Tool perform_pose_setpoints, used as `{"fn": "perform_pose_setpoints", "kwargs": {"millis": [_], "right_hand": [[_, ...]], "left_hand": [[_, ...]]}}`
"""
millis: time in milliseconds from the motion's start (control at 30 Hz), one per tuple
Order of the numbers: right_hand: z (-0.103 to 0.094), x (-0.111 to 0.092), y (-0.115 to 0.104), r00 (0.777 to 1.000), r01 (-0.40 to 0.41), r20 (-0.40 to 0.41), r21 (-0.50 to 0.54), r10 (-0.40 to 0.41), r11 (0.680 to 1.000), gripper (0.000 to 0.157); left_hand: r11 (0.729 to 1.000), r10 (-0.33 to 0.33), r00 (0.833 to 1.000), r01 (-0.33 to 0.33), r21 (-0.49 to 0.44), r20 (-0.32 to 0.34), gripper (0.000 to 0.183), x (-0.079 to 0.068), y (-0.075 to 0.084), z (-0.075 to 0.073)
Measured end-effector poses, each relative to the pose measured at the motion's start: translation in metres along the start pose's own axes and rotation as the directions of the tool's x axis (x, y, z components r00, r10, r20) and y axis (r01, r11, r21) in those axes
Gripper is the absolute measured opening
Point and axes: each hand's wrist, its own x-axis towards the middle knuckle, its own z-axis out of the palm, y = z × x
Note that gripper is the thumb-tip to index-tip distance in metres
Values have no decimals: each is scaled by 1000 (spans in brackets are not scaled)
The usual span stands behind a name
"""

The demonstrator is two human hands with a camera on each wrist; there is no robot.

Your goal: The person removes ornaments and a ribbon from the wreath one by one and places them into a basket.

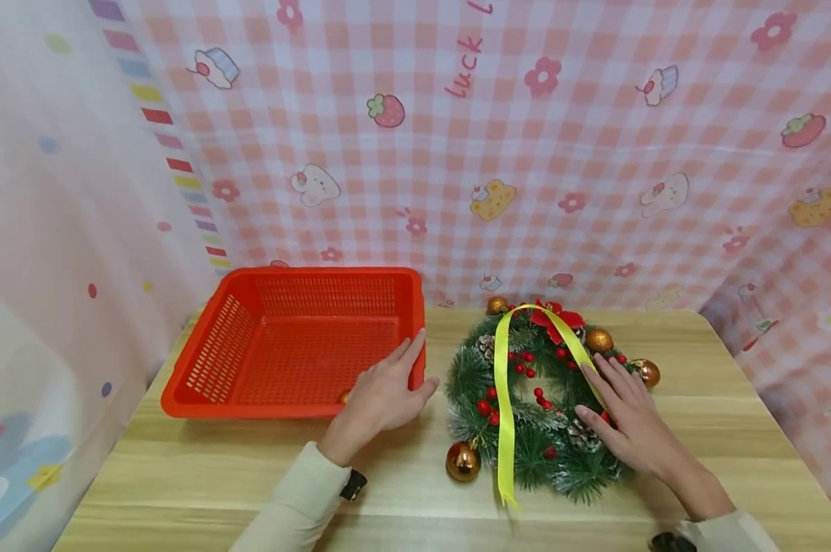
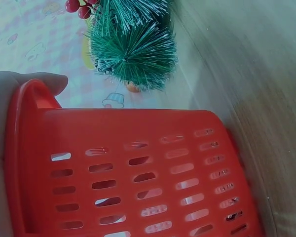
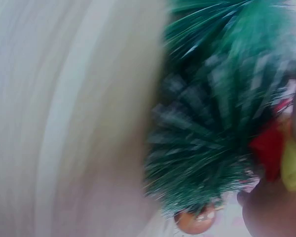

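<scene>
A red plastic basket (image 1: pixel 319 360) with slotted walls stands on the left of the table. My left hand (image 1: pixel 382 395) rests on its right rim, fingers extended and thumb spread outward; the slotted wall (image 2: pixel 128 187) fills the left wrist view. To the right lies a green wreath (image 1: pixel 536 468) with red berries, pine cones, a red flower (image 1: pixel 556 320) and gold baubles (image 1: pixel 463 461). A yellow ribbon (image 1: pixel 504 399) loops over the wreath. My right hand (image 1: pixel 629 418) lies on the wreath's right side with fingers nearly straight, touching the ribbon's right end.
A small gold ball (image 1: pixel 344 397) shows inside the basket, partly hidden by my left hand. The wooden table (image 1: pixel 415 506) ends against a pink checked cloth (image 1: pixel 415 153) behind. A pale curtain (image 1: pixel 57 230) hangs at the left.
</scene>
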Motion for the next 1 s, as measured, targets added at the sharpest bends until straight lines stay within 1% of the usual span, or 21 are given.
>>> {"fn": "perform_pose_setpoints", "kwargs": {"millis": [100, 200, 300, 367, 433, 533, 667, 767, 900, 1000], "right_hand": [[-7, -5, -8, 995, -54, -74, 67, 59, 996, 70], [-13, -8, -21, 978, -143, -132, 148, 163, 979, 71], [-16, -7, -36, 945, -260, -138, 232, 297, 937, 71], [-16, -5, -46, 920, -339, -108, 265, 378, 903, 73], [-15, -2, -53, 896, -399, -82, 285, 437, 872, 75], [-9, 3, -59, 872, -457, -52, 268, 487, 848, 81], [2, 10, -61, 845, -512, -45, 223, 533, 829, 90], [7, 13, -61, 812, -564, -34, 209, 582, 799, 95], [9, 15, -60, 769, -624, -9, 200, 639, 755, 97], [10, 16, -59, 753, -645, -14, 188, 658, 741, 96]], "left_hand": [[1000, 6, 1000, -6, -3, 12, 75, 1, 1, 0], [1000, 4, 1000, -4, -3, 9, 75, 1, 1, -1], [1000, -8, 1000, 8, 0, -4, 75, 1, -1, -4], [1000, -11, 1000, 11, 1, -8, 75, 1, -2, -5], [1000, -9, 1000, 9, -5, -10, 75, 2, -3, -6], [1000, -8, 1000, 7, -20, -15, 75, 2, -4, -6], [999, -12, 1000, 12, -37, -13, 75, 2, -4, -6], [999, -10, 1000, 9, -44, -6, 75, 1, -3, -4], [999, 5, 1000, -5, -42, 0, 75, 0, -2, -2], [999, 13, 1000, -13, -41, 3, 75, -1, -1, -1]]}}
